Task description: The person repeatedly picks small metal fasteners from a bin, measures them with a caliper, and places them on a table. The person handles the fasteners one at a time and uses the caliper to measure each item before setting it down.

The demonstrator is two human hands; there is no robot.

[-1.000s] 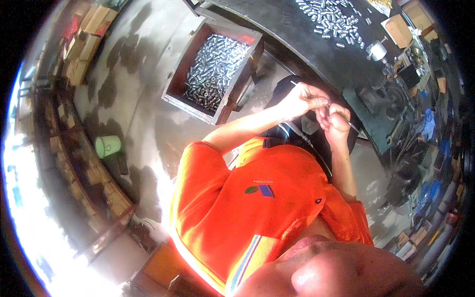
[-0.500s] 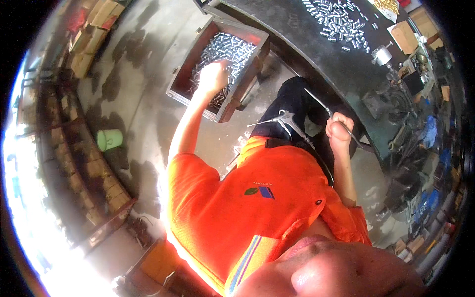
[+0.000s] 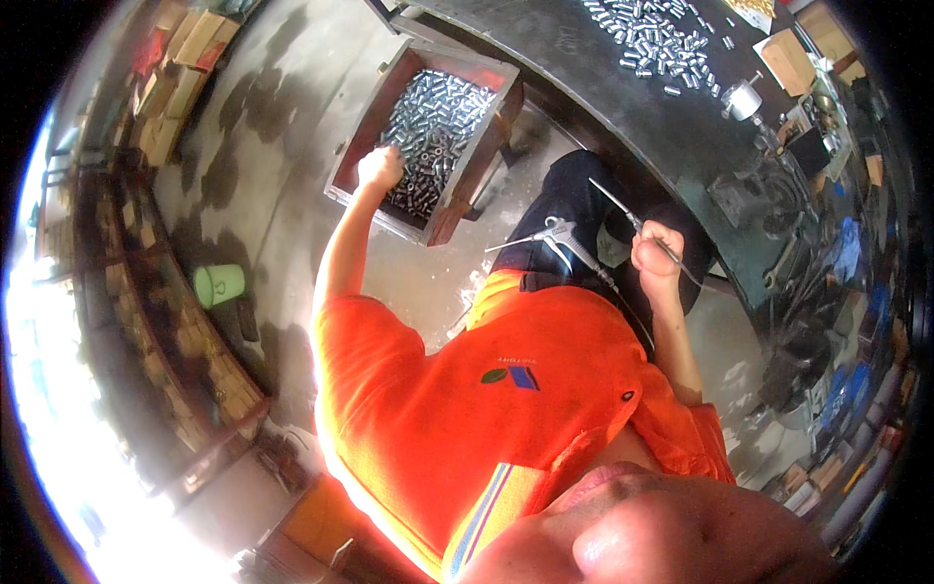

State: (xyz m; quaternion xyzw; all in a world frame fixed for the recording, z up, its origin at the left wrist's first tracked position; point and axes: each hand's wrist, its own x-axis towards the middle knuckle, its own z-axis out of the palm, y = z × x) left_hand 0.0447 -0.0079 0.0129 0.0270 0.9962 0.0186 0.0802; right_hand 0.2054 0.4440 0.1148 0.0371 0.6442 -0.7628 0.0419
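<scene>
My left hand (image 3: 379, 167) reaches down into a dark wooden crate (image 3: 496, 88) on the floor, its fingers closed among the many small shiny metal cylinders (image 3: 438, 136) inside. I cannot tell whether it holds any. My right hand (image 3: 659, 249) is closed around a thin metal rod (image 3: 623, 211) that slants up to the left, held over my lap beside the dark workbench (image 3: 623, 107). A metal air blow gun (image 3: 555, 234) with a thin nozzle rests on my dark trousers, just left of the right hand.
More loose metal cylinders (image 3: 652, 34) lie scattered on the workbench, with cardboard boxes (image 3: 783, 58) and a small metal cup (image 3: 744, 97). A green mug (image 3: 219, 285) stands on the concrete floor at left, near shelves of boxes (image 3: 175, 58). Dark machinery (image 3: 759, 195) sits at the bench's right.
My left hand left the right hand, swung out to the left and went down into the crate of cylinders. The right hand stayed over my lap with the rod.
</scene>
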